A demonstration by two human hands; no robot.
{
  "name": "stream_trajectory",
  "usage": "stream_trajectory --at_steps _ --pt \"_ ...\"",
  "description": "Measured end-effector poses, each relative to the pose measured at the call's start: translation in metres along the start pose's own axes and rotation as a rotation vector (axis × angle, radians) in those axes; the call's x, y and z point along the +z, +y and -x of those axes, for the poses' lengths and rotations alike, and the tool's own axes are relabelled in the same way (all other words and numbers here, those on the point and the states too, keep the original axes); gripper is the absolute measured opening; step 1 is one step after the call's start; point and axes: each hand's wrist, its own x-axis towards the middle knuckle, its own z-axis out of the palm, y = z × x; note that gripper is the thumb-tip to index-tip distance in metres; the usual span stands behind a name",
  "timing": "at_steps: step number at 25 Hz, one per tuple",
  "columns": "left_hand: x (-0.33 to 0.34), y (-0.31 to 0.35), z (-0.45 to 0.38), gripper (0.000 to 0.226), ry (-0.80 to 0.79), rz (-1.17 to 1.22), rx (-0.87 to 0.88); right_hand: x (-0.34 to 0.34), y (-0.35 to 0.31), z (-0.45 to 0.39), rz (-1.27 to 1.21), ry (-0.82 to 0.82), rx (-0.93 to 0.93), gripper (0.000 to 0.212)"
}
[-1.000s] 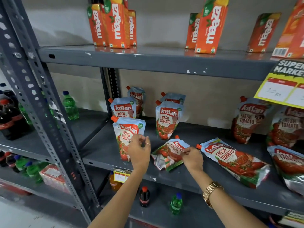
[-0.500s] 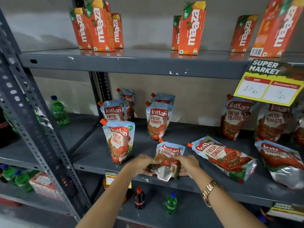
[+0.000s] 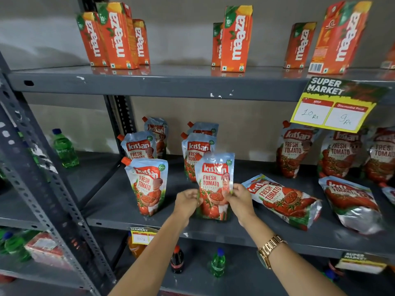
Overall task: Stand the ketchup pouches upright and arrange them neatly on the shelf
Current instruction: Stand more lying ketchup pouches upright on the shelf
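Half a second ago I had the held pouch [image 3: 214, 184] crumpled low at the shelf [image 3: 235, 233] edge; now it stands upright there. I count five other upright pouches to its left and behind, three at right, two flat. My left hand [image 3: 186, 199] and right hand [image 3: 240, 199] pinch its sides, wrists low.

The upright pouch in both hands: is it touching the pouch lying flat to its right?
Apart. In the head view, the right hand and a strip of bare shelf separate the held pouch from the flat pouch.
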Motion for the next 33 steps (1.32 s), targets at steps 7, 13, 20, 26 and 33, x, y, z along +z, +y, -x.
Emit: stream_trajectory --at_steps 7,13,20,26,33 --pt "0.008 -0.014 -0.008 0.025 0.068 -0.085 0.163 0.003 0.014 0.001 0.045 -0.052 -0.059 0.030" --pt "0.023 -0.023 0.007 0.009 0.343 -0.034 -0.003 -0.009 0.016 0.000 0.122 0.193 -0.097 0.039" --pt "0.076 -0.017 0.030 0.031 0.134 0.230 -0.338 -0.071 -0.012 -0.016 0.196 0.578 -0.178 0.032" --pt "0.117 -0.018 0.034 0.032 -0.026 0.231 -0.374 -0.128 -0.023 -0.016 0.463 0.636 -0.166 0.032" --pt "0.181 -0.019 0.057 0.017 -0.193 0.207 -0.397 -0.183 -0.025 -0.028 0.897 0.294 0.068 0.021"
